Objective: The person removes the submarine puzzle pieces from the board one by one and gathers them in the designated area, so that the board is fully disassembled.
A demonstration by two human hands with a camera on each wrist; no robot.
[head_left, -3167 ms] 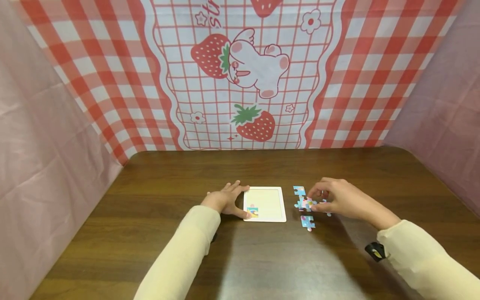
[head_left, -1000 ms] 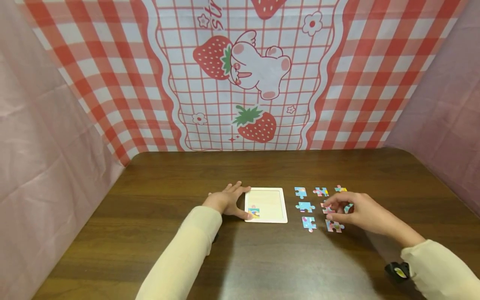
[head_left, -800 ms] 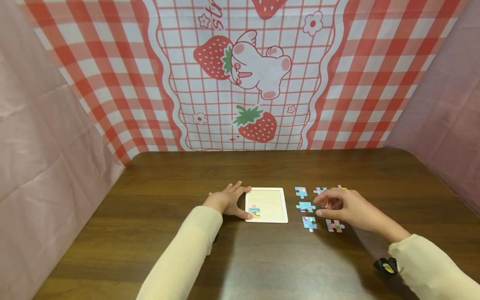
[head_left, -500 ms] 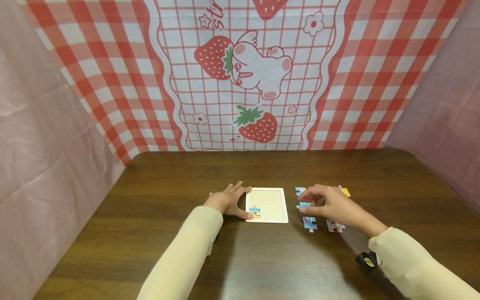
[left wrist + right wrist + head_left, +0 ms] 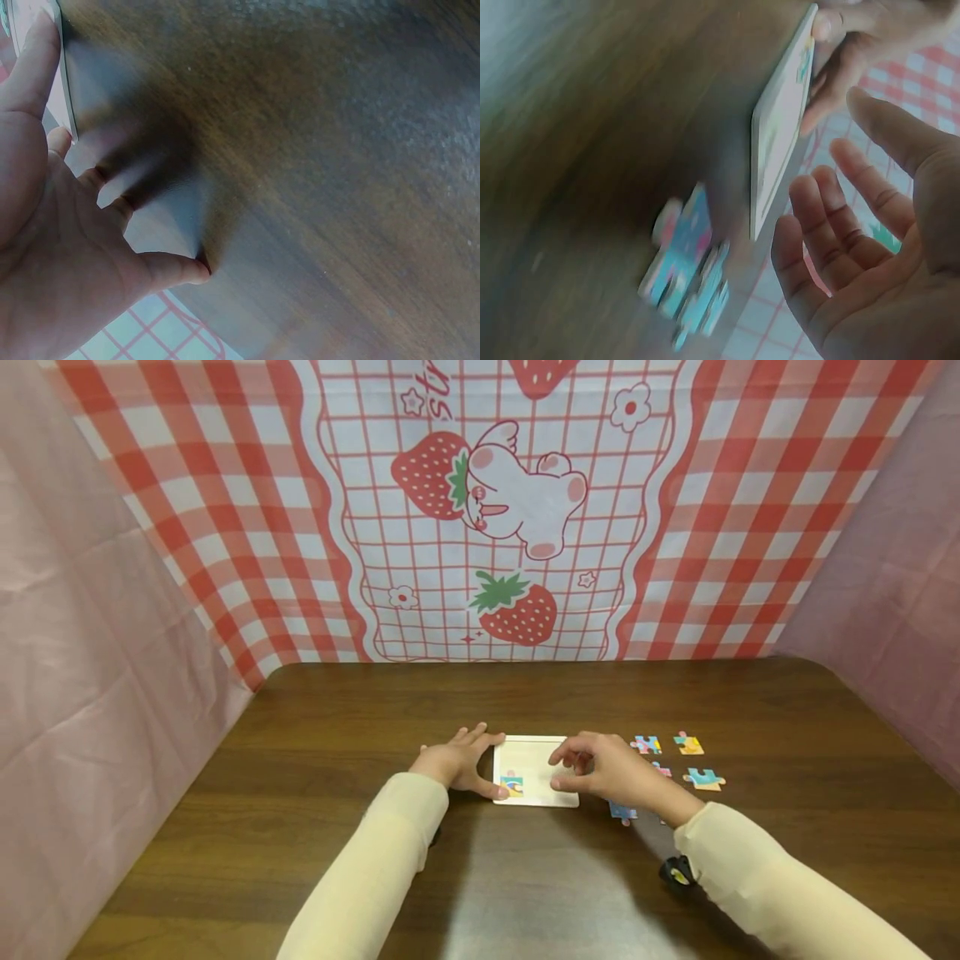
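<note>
My left hand (image 5: pixel 457 764) is spread at the left side of a shallow white puzzle tray (image 5: pixel 536 741). Its thumb rests on the near left corner, where one jigsaw piece (image 5: pixel 512 786) lies inside, and its index finger touches the far left corner. Over the tray's right part hovers my right hand (image 5: pixel 600 767), thumb and fingers apart, with nothing seen between them. The right wrist view shows this palm bare, with loosely bent fingers. A blue jigsaw piece (image 5: pixel 682 240) and others lie on the table beside the tray; my right hand hides part of them in the head view.
Right of the tray are more loose jigsaw pieces, among them a yellow one (image 5: pixel 688 743) and a teal one (image 5: pixel 705 778). A brown wooden table (image 5: pixel 360 710) carries everything. Behind it hangs a red checked cloth (image 5: pixel 517 543), with pink drapes (image 5: pixel 97 635) at the sides.
My right hand has moved left from above the loose jigsaw pieces to over the tray, uncovering the teal and yellow pieces. My left hand has stayed at the tray's left edge.
</note>
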